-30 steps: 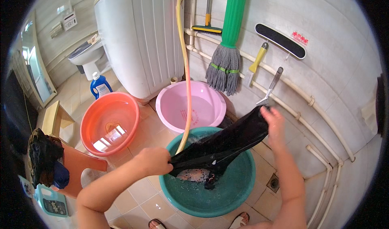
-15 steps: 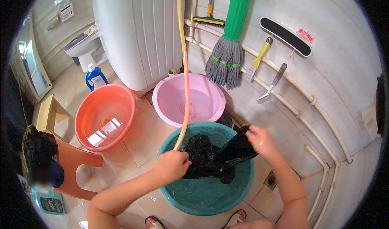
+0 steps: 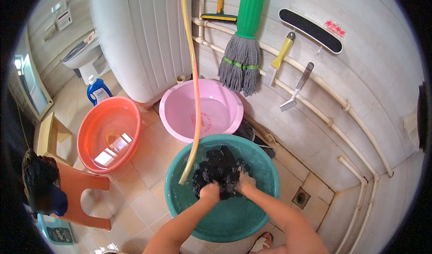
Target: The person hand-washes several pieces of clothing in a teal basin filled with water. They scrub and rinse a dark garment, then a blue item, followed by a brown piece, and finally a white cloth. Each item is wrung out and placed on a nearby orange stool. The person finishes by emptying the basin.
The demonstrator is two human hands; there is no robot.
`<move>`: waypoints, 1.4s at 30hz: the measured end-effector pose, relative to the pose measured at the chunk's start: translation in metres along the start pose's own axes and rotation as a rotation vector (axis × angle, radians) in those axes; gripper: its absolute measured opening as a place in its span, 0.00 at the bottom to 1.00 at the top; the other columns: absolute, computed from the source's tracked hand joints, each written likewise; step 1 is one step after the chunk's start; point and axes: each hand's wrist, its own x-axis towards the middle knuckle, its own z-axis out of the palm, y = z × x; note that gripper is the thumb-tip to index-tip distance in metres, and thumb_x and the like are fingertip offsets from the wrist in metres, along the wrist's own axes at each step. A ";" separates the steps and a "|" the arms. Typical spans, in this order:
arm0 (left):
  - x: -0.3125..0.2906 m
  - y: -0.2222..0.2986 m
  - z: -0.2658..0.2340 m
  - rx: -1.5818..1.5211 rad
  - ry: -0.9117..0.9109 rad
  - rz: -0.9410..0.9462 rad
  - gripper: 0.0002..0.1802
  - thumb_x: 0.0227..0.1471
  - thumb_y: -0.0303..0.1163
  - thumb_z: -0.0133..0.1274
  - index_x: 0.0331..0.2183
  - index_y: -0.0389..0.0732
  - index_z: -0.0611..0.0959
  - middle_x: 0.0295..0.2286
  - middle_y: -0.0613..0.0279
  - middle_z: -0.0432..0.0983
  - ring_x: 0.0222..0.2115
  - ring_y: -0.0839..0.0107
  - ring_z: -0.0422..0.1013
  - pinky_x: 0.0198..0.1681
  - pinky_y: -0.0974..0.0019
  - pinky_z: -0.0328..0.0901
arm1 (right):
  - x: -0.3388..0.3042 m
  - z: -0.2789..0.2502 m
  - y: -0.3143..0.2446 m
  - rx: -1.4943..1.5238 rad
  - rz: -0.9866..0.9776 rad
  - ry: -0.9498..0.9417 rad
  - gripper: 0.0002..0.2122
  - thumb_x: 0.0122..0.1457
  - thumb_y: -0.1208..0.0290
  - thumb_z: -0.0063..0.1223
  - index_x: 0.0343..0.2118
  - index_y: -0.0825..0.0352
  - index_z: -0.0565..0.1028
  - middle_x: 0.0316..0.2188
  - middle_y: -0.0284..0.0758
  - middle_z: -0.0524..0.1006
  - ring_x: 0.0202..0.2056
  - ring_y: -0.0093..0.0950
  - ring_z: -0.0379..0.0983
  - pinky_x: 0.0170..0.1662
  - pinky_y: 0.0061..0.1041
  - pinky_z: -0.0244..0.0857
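Observation:
A teal basin [image 3: 225, 225] of water stands on the floor in front of me. In it a wet, bunched black cloth [image 3: 217, 166] lies partly under water. My left hand [image 3: 210, 193] is closed on the cloth's near left edge, down at the water. Beside it, my right hand [image 3: 245, 183] grips the cloth's right side, its fingertips partly hidden by cloth and splashing water. A yellowish hose [image 3: 194, 137] hangs down over the basin, its end above the left part of the water, near the cloth.
Behind the basin sits a pink basin [image 3: 168, 114]; an orange basin [image 3: 83, 141] holds water at left, near a blue bottle [image 3: 97, 91]. An orange stool [image 3: 85, 186] bears dark cloth. A mop [image 3: 240, 65] and brushes [image 3: 299, 85] hang on the wall. A floor drain [image 3: 300, 198] lies right.
Both hands have come down and closer together, lowering the stretched black cloth into the water, where it is now bunched. My left hand has left the hose end. The view has shifted slightly.

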 end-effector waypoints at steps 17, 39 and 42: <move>-0.047 -0.012 -0.128 -1.221 0.679 0.024 0.12 0.53 0.34 0.50 0.27 0.34 0.76 0.15 0.73 0.59 0.19 0.85 0.54 0.20 0.75 0.53 | -0.103 -0.153 0.072 1.461 -0.471 0.474 0.14 0.50 0.78 0.43 0.40 0.69 0.74 0.43 0.36 0.73 0.41 0.27 0.70 0.46 0.24 0.61; 0.014 -0.015 0.002 -0.588 0.004 -0.302 0.54 0.31 0.43 0.62 0.57 0.43 0.52 0.52 0.43 0.57 0.53 0.50 0.56 0.55 0.60 0.53 | 0.029 -0.010 -0.019 0.836 0.097 0.003 0.24 0.54 0.73 0.43 0.55 0.68 0.58 0.37 0.42 0.73 0.34 0.33 0.72 0.34 0.31 0.64; 0.025 -0.005 0.012 -1.781 -0.194 -0.235 0.40 0.42 0.57 0.54 0.51 0.43 0.67 0.50 0.52 0.62 0.49 0.57 0.62 0.50 0.58 0.59 | 0.045 0.038 -0.011 1.339 -0.211 0.311 0.20 0.53 0.68 0.47 0.48 0.72 0.65 0.38 0.42 0.74 0.37 0.31 0.71 0.40 0.29 0.64</move>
